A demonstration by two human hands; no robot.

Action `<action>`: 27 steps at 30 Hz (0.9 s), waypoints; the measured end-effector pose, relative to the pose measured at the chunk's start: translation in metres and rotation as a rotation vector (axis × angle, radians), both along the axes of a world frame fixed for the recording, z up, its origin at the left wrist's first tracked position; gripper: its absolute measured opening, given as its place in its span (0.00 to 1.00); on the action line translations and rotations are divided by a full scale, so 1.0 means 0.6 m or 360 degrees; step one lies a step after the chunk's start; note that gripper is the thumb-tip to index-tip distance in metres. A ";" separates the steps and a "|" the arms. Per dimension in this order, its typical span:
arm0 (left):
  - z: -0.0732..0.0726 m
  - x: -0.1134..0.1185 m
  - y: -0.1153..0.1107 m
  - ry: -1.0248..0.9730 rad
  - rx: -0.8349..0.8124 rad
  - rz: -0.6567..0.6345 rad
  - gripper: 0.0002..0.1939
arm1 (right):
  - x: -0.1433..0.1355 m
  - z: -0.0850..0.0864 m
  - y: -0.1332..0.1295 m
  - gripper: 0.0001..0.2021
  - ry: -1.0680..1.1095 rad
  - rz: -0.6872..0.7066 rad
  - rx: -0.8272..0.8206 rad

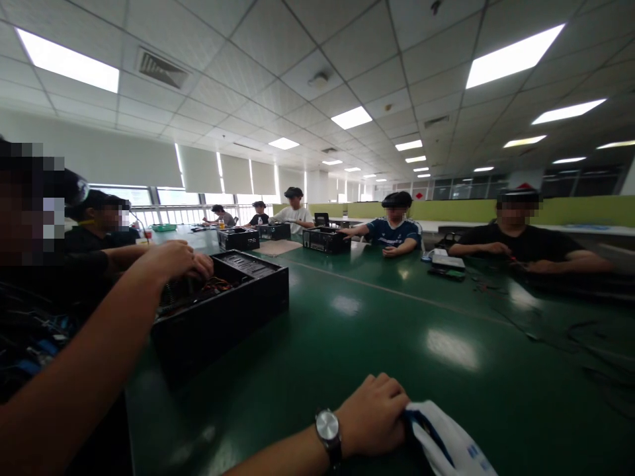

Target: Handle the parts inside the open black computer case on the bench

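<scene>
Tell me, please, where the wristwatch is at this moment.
In the head view, the wristwatch is at the bottom near centre, on the wrist of the hand left of the white cloth.

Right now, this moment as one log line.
left hand: touching white cloth | right hand: not in view | co-worker's hand: at open case

The glossy green bench carries several black computer cases, a flat brown sheet and, at right, what look like dark cables.
</scene>
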State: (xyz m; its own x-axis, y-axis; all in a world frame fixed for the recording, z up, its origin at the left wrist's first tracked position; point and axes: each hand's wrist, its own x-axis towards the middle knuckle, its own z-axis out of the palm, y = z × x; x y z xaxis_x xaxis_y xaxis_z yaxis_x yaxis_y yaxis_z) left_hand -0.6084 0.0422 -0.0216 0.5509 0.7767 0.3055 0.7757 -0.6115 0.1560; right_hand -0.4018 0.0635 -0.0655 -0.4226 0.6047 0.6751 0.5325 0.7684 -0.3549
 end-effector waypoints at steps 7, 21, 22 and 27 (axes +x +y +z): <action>0.000 0.000 0.003 -0.0025 0.0022 -0.0015 0.11 | 0.000 -0.036 0.031 0.13 0.0050 -0.0011 0.0015; -0.002 -0.002 0.005 -0.0040 -0.0033 -0.0032 0.11 | -0.002 -0.073 0.049 0.11 0.0055 -0.0050 -0.0022; -0.002 -0.002 0.005 -0.0036 -0.0038 -0.0032 0.11 | 0.000 -0.069 0.047 0.12 0.0046 -0.0039 -0.0023; -0.001 -0.001 0.007 -0.0025 -0.0070 -0.0025 0.11 | 0.008 -0.046 0.041 0.17 0.0008 0.0002 -0.0030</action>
State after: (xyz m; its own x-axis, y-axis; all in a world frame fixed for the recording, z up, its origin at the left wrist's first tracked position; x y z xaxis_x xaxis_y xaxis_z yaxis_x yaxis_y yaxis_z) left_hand -0.6090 0.0463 -0.0224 0.5584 0.7808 0.2802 0.7633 -0.6159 0.1951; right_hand -0.3970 0.0879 -0.0930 -0.4202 0.6167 0.6657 0.5297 0.7623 -0.3719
